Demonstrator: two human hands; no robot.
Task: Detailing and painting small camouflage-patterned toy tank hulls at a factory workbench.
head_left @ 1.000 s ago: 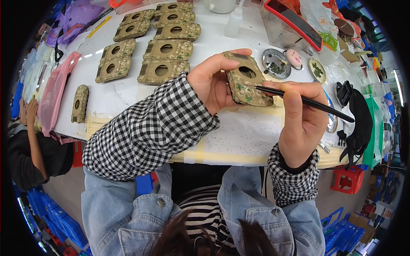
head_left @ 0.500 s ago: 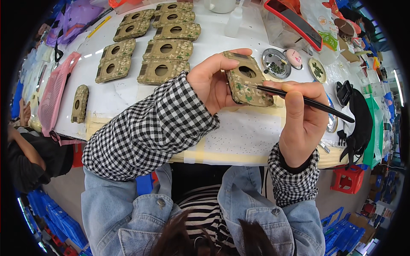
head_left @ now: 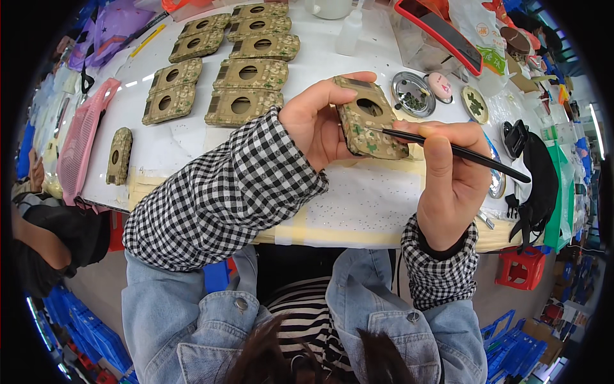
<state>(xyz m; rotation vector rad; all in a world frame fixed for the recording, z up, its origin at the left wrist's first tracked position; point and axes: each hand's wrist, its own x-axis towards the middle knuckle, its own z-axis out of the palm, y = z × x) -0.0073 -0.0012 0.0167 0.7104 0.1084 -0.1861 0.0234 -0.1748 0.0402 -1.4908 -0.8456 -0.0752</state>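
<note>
My left hand point(head_left: 318, 121) is closed around a model tank hull point(head_left: 359, 137), painted in tan, brown and green camouflage with a round hole in its top. The thumb lies along its far edge. My right hand point(head_left: 455, 173) pinches a fine black-handled paintbrush point(head_left: 473, 155), whose tip meets or nearly meets the hull's top near a green patch. Beyond the hull stands a round metal dish point(head_left: 395, 82) with dark green matter in it. A round lid point(head_left: 474, 104) smeared with green lies to its right.
More camouflage hulls point(head_left: 251, 75) stand in rows at the far left; a single hull point(head_left: 119, 155) lies nearer. A pink mesh basket point(head_left: 86, 144) sits at the left edge. Farther off are a squeeze bottle point(head_left: 349, 32) and a red-framed phone point(head_left: 441, 37). A co-worker's arm point(head_left: 39, 240) shows at left.
The paintbrush tip has shifted very slightly over the hull, which stays almost still in my left hand. At the left edge the co-worker's arm and dark clothing have moved.
</note>
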